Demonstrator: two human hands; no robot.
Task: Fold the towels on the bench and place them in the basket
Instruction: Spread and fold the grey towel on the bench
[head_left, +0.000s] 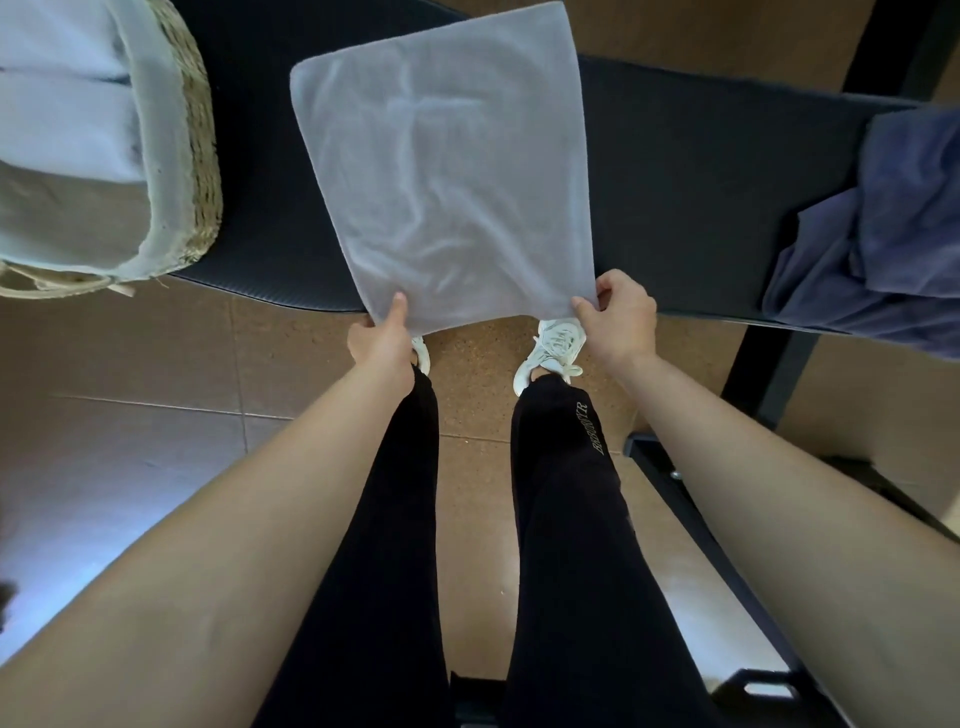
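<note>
The dark table (675, 182) spans the view. A pale grey towel (447, 171) lies flat across its middle, with its near edge overhanging. The woven basket (200, 156) stands at the left end and holds folded white towels (57, 104). A blue towel heap (883, 234) lies at the right end. The left grip (384, 345) and the right grip (621, 317) each pinch one near corner of the pale grey towel.

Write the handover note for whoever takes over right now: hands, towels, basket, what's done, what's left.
Left hand: pinches the near left corner of the grey towel.
Right hand: pinches its near right corner.
The towel lies spread flat, unfolded, across the bench.
Done: the basket, at the bench's left end, holds pale folded towels.
Left: fold this one and basket it, then deal with the crumpled blue towel heap at the right end.
</note>
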